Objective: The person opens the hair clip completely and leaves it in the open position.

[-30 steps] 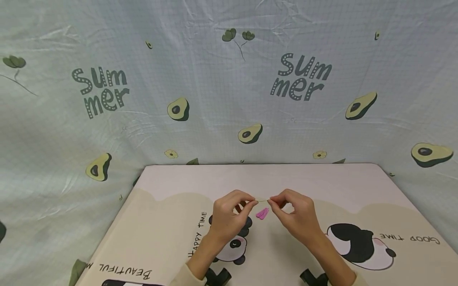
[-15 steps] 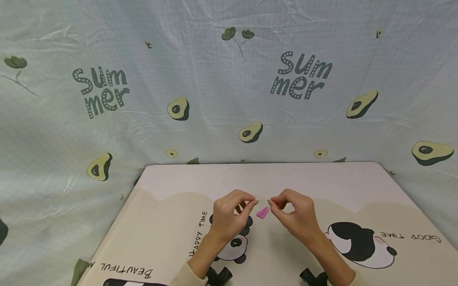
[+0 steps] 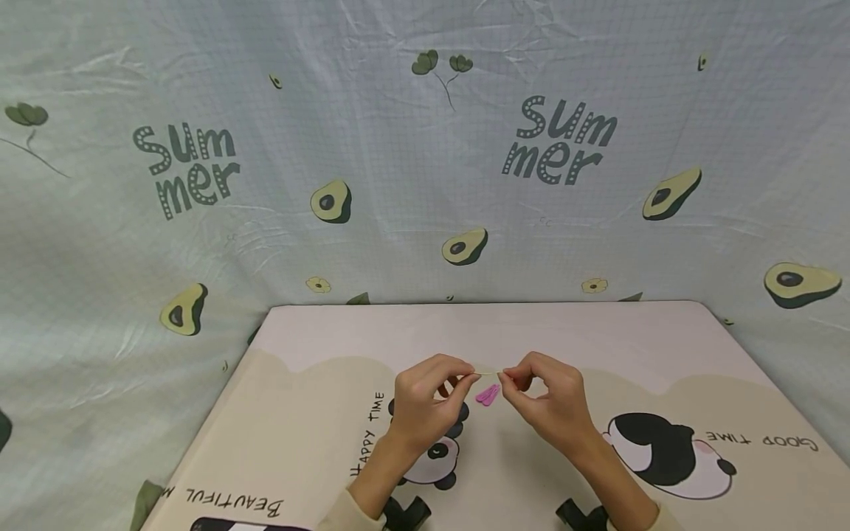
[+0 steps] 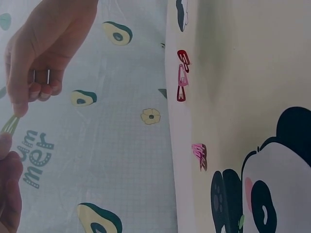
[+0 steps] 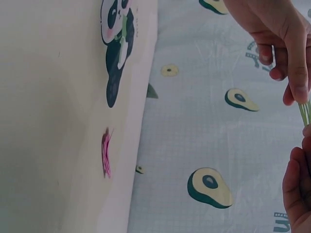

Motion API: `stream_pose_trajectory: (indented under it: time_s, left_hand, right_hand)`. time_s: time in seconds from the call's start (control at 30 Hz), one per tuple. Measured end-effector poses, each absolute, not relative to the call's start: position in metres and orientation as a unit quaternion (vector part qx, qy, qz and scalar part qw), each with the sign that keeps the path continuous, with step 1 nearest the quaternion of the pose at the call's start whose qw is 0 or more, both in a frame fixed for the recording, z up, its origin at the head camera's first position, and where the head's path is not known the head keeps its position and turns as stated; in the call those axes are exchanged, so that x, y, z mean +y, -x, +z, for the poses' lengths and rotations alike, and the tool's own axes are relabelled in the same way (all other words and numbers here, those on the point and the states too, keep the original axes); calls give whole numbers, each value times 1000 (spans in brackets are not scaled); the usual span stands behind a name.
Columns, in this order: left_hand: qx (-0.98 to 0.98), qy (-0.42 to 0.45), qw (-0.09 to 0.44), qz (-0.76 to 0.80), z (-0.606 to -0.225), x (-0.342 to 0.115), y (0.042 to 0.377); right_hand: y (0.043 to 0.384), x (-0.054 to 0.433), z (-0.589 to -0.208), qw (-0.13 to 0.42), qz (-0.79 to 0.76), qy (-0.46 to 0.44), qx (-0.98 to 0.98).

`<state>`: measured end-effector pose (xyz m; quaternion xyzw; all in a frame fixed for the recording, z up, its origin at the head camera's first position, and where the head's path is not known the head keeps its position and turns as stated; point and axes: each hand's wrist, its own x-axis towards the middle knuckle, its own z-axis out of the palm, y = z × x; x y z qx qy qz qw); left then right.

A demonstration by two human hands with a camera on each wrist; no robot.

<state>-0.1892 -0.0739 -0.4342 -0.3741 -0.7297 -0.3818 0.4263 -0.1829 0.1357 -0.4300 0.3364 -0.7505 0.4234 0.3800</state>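
My left hand [image 3: 428, 402] pinches one end of a thin pale green hair clip [image 4: 10, 124] between thumb and forefinger. The other end is pinched by my right hand [image 3: 547, 398], so the clip spans the small gap between the fingertips, above the table. In the right wrist view, its pale green bars [image 5: 304, 112] show between the two hands. A pink hair clip [image 3: 488, 395] lies on the table just below the gap. Red and pink snap clips [image 4: 182, 75] form a short row on the table in the left wrist view; the right hand appears to hide them from the head view.
The table [image 3: 491, 332] has a cream cover printed with pandas, a dog-like figure and lettering. Behind it hangs a pale cloth [image 3: 392, 147] with avocado prints. Black straps or mounts [image 3: 406, 514] sit by both wrists.
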Motion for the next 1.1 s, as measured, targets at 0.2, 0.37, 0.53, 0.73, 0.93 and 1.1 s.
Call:
stream_pose_trajectory:
  time_s: [0.2, 0.37, 0.53, 0.73, 0.93, 1.1]
  left_hand:
    - [-727, 376, 429, -383, -434, -74, 190]
    - [-724, 378, 432, -383, -435, -73, 190]
    - [-723, 380, 433, -382, -435, -73, 190]
    - [-724, 379, 433, -380, -436, -72, 190]
    - [-726, 377, 433, -379, -436, -71, 190]
    - [-727, 376, 431, -380, -436, -71, 189]
  right_hand:
    - [184, 136, -432, 381, 424, -342, -747]
    - [185, 136, -433, 377, 426, -343, -747]
    - [185, 136, -434, 379, 425, -344, -747]
    - [184, 136, -432, 378, 421, -339, -752]
    - [184, 137, -433, 374, 418, -332, -759]
    - [184, 137, -434, 372, 421, -335, -756]
